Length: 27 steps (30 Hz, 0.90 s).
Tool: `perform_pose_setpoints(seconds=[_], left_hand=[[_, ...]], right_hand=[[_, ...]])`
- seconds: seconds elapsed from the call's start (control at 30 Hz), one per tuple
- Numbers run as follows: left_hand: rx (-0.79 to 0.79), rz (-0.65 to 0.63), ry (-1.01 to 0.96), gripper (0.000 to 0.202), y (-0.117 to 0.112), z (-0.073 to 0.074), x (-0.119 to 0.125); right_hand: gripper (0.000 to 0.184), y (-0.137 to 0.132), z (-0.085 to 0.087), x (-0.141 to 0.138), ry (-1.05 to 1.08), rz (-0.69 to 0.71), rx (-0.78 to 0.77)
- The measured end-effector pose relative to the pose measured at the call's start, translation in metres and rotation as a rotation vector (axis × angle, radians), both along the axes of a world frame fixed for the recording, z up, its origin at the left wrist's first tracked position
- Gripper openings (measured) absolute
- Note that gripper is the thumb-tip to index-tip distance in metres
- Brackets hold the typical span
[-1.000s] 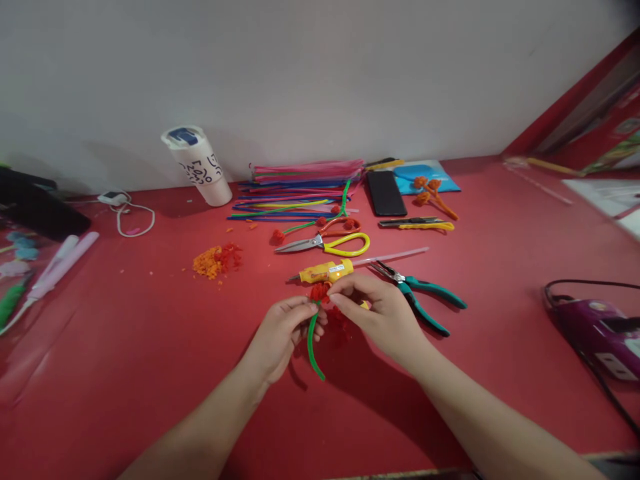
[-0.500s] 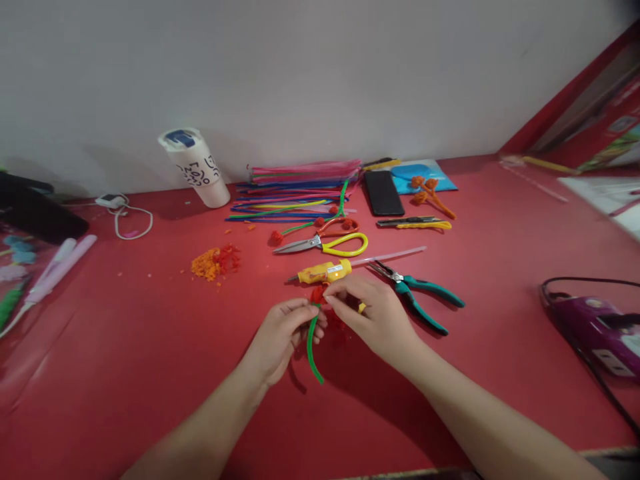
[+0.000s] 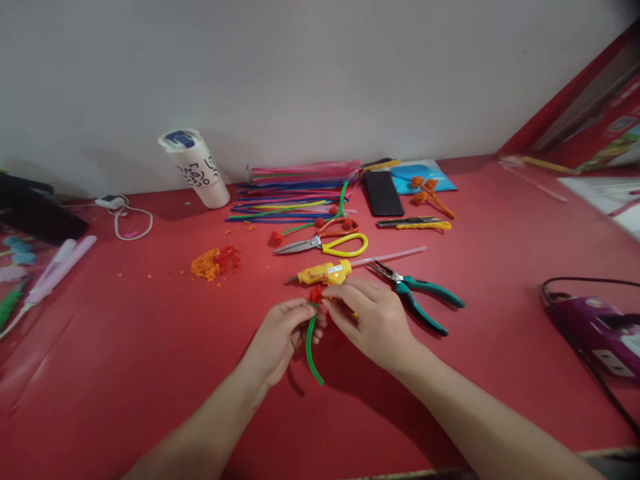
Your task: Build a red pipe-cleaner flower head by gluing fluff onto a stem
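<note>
Orange sprig looks finished, red tuft unfinished; left fingers pinch its green stem, right fingers near-closed at tuft, hold unclear.

Red table against grey wall

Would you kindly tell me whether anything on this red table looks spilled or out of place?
Orange and red fluff clippings lie scattered on the tabletop, left of the scissors, which looks untidy. The yellow glue gun rests on its side just beyond the right hand, with a light apparently lit, so it may be hot.
</note>
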<state>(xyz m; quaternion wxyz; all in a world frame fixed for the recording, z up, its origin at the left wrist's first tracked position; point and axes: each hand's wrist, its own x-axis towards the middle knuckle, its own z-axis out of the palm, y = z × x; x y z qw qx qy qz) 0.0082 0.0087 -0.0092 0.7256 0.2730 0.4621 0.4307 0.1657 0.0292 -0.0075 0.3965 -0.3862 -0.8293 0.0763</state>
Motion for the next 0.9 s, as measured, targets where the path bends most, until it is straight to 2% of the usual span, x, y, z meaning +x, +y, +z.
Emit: perform_pose_setpoints(seconds=[0.37,0.67,0.9], left_hand=[[0.009,0.002,-0.005,0.011,-0.0005,-0.0017,0.0007],[0.053,0.065,0.070,0.011,-0.0011,-0.0017,-0.0006],[0.116,0.068,0.126,0.011,-0.0021,0.0015,0.0004]], right_hand=[[0.017,0.0000,0.0010,-0.0013,-0.044,-0.029,0.056],[0.011,-0.0020,0.0026,-0.0016,0.039,-0.061,0.040],[0.009,-0.0021,0.0031,-0.0037,0.007,-0.025,0.075]])
